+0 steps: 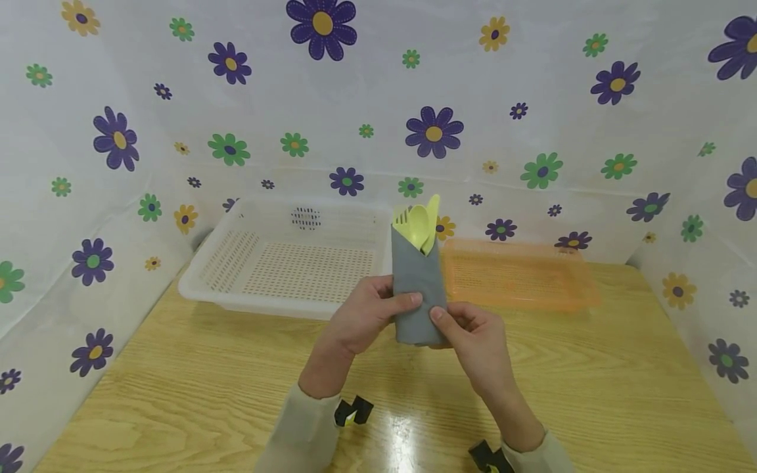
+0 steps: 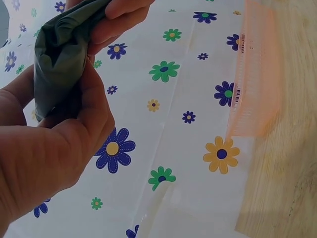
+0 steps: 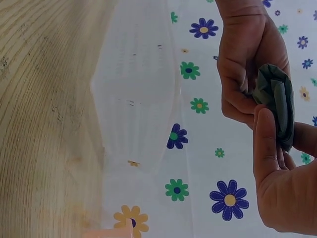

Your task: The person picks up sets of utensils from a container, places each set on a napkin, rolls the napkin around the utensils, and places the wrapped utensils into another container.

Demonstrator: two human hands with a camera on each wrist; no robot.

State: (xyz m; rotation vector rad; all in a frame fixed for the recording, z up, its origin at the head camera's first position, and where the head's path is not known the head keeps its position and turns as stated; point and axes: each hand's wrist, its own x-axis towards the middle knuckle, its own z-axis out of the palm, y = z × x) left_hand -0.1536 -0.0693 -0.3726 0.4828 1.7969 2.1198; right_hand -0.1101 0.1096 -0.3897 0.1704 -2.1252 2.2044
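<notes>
A folded grey cloth napkin is held up over the table, forming a pocket. Out of its slanted top stick a yellow-green fork, a spoon and a knife; their lower parts are hidden in the cloth. My left hand grips the pocket's left side, thumb across the front. On the lower right edge my right hand pinches the cloth between thumb and fingers. Both wrist views show the bunched bottom end of the napkin between the hands.
Behind my left hand stands a white plastic basket. A shallower orange basket sits at the back right. Both are on a wooden table, with a flower-printed white curtain around it. Black pieces sit at the wrists.
</notes>
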